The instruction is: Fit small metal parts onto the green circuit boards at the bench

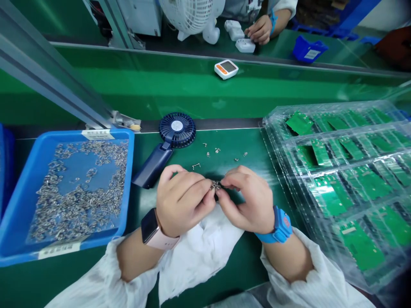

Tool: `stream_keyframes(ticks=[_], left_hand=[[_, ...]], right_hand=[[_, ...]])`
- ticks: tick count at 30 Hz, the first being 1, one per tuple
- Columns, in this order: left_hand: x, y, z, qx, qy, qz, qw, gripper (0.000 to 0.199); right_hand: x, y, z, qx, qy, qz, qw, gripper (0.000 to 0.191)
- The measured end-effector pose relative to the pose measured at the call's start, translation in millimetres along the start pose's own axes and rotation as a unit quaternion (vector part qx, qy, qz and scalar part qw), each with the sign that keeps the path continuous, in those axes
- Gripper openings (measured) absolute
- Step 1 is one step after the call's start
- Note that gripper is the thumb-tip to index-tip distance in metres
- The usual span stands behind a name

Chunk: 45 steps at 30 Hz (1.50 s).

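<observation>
My left hand (186,199) is closed in a pinch on a small cluster of metal clips (215,185), held just above the green bench. From the other side my right hand (248,199) meets it, thumb and forefinger pinching at the same cluster. The exact shape of these parts is too small to make out. Beyond my fingers, several loose metal clips (217,150) lie scattered on the bench. To the left, a blue tray (130,171) holds a great many similar small metal parts (73,214). A white cloth (199,256) lies under my wrists.
A dark blue handheld fan (154,164) lies beside the tray. Clear plastic trays with green circuit boards (362,182) stand at right. Behind the ledge are a white-orange timer (226,68), a white fan (192,17), a blue bin (308,49) and another person's hand (260,30) at white devices.
</observation>
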<state>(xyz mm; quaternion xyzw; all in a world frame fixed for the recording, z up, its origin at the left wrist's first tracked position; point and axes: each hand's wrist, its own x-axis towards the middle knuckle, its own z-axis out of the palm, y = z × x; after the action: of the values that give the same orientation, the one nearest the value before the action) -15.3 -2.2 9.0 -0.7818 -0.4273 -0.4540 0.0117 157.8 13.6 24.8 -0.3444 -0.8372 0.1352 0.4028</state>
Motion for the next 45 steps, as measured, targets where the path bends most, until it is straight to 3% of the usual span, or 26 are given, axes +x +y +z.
stream_keyframes(ticks=[6, 21, 32, 42, 45], left_hand=[[-0.1, -0.6, -1.0, -0.003, -0.01, -0.002, 1.0, 0.005], [0.2, 1.8, -0.3, 0.012, -0.012, 0.008, 1.0, 0.004], [1.6, -0.2, -0.8, -0.035, -0.002, 0.001, 0.999, 0.009], [-0.4, -2.0, -1.5, -0.047, 0.001, -0.009, 0.999, 0.013], [0.4, -2.0, -1.8, -0.072, 0.005, -0.033, 0.997, 0.012]], right_hand=[[2.5, -4.5, -2.8, 0.036, -0.002, -0.018, 0.999, 0.016], [6.6, -11.5, -3.6, 0.088, -0.009, 0.1, 0.991, 0.011], [5.9, -11.5, -5.1, 0.094, -0.014, 0.107, 0.99, 0.012], [3.3, -6.5, -2.7, 0.021, -0.014, 0.045, 0.999, 0.012], [3.1, -6.1, -3.1, 0.028, -0.011, 0.069, 0.997, 0.011]])
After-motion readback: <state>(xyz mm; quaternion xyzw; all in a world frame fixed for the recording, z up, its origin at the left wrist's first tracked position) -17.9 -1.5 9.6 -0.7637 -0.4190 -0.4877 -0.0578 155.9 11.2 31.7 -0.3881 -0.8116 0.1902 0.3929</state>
